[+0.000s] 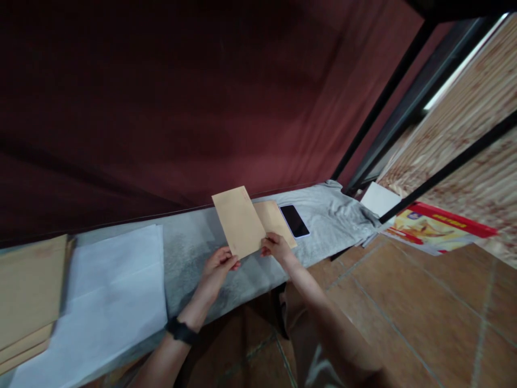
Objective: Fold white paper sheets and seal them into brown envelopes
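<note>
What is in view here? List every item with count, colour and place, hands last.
held envelope: 1, tan, between both hands above the table
second envelope: 1, tan, on the table behind it
phone: 1, black, right of the envelopes
table cloth: 1, grey, covers the table
white sheets: a stack, left
envelope stack: tan, far left
printed poster: 1, red and yellow, right, on the floor
curtain: dark red, behind
wristband: 1, black, left wrist
left hand: grips the envelope
right hand: grips the envelope

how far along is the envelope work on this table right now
One brown envelope already lies beside the phone. Left hand and right hand hold another envelope by its lower corners. The envelope stack and white sheets at the left sit untouched.
</note>
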`<state>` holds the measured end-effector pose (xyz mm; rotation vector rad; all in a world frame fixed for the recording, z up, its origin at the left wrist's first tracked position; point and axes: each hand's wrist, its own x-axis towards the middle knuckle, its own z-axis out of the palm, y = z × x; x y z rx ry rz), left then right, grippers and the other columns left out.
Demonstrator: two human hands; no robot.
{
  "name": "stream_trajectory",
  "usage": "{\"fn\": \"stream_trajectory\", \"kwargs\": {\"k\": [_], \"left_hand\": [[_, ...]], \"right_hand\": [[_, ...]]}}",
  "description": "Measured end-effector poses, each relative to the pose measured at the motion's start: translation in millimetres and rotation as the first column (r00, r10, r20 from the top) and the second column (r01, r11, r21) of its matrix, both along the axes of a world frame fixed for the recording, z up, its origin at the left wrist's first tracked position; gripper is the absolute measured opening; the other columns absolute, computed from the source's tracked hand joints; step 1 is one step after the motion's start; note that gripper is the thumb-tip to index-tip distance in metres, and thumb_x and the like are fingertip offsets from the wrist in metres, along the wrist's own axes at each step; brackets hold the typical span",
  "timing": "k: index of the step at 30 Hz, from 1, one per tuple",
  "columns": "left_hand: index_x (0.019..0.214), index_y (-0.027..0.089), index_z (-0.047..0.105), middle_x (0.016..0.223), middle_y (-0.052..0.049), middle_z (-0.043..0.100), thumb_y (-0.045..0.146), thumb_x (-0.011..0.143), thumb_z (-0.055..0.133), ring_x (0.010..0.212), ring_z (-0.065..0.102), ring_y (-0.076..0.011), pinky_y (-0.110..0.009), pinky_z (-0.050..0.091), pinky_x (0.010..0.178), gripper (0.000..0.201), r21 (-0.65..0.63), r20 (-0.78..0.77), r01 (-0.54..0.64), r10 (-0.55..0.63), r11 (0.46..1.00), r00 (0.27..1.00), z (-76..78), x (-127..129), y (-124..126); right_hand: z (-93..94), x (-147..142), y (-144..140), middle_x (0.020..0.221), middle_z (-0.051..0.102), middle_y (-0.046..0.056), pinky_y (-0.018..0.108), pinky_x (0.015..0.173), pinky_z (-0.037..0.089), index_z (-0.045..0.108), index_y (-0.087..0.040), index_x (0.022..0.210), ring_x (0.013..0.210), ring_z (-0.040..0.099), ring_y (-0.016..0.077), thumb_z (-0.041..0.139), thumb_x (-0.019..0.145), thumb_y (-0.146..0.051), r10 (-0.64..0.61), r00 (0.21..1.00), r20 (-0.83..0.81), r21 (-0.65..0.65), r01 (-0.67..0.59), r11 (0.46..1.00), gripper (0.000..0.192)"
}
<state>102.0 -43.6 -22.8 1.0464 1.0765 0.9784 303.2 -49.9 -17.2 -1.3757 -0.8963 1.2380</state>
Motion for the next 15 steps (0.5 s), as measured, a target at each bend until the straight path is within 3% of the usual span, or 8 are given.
{"fn": "stream_trajectory", "kwargs": {"k": [6,15], "left_hand": [[0.103,0.018,0.063,0.065,0.002,0.068,0.036,0.064,0.079,0.060,0.064,-0.0149,-0.025,0.049,0.058,0.046,0.044,0.008,0.037,-0.037,0.998,0.999,-2.2,18.7,1.1],[0.107,0.019,0.056,0.064,0.006,0.064,0.032,0.063,0.073,0.052,0.059,-0.0124,-0.024,0.045,0.052,0.049,0.066,0.036,0.064,-0.067,0.996,0.997,-8.9,63.8,-1.6]], "right_hand": [[-7.7,24.4,-12.3,0.053,0.057,-0.005,0.019,0.040,0.049,0.053,-0.020,0.063,0.044,0.053,0.0090,0.075,0.065,-0.051,-0.040,0.997,0.073,-0.010,0.041,0.999,0.037],[-15.6,63.3,-36.4,0.057,0.059,-0.005,0.017,0.041,0.048,0.058,-0.020,0.081,0.044,0.052,0.0070,0.070,0.074,-0.048,-0.211,0.961,0.178,0.011,0.212,0.977,0.031]]}}
